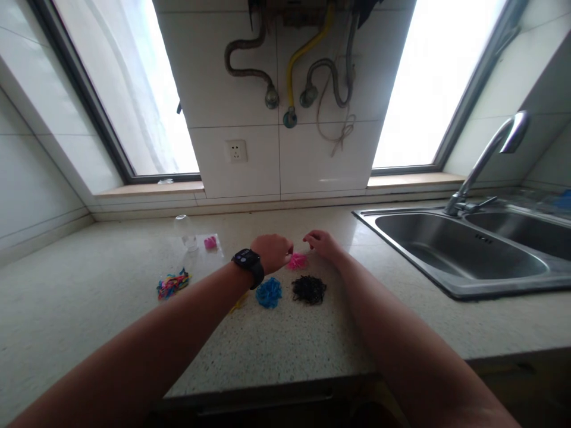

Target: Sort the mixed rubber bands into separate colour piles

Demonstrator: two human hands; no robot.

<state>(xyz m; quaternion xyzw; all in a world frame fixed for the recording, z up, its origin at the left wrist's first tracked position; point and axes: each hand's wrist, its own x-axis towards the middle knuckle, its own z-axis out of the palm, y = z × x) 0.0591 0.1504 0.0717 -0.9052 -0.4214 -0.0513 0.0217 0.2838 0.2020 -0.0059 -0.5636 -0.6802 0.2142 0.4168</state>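
Observation:
My left hand (271, 254), below a black smartwatch (248, 266), is curled with its fingertips pinched at the left edge of a small pink heap (297, 261) of thin bands. Across from it, my right hand (323, 243) has its fingers bent together just above that heap's right side. Whatever either pinch holds is too small to make out. Nearer to me lie a blue heap (268, 292) and a black heap (309, 289) of similar thin, loop-like bands. A yellow heap (238, 304) is mostly covered by my left forearm.
A mixed-colour heap of bands (172, 284) lies on the speckled counter (276, 351) at left. Behind it are a clear glass (186, 233), a pink lump (210, 242) and a transparent sheet (216, 252). A steel sink (450, 288) with a faucet (482, 160) is at right.

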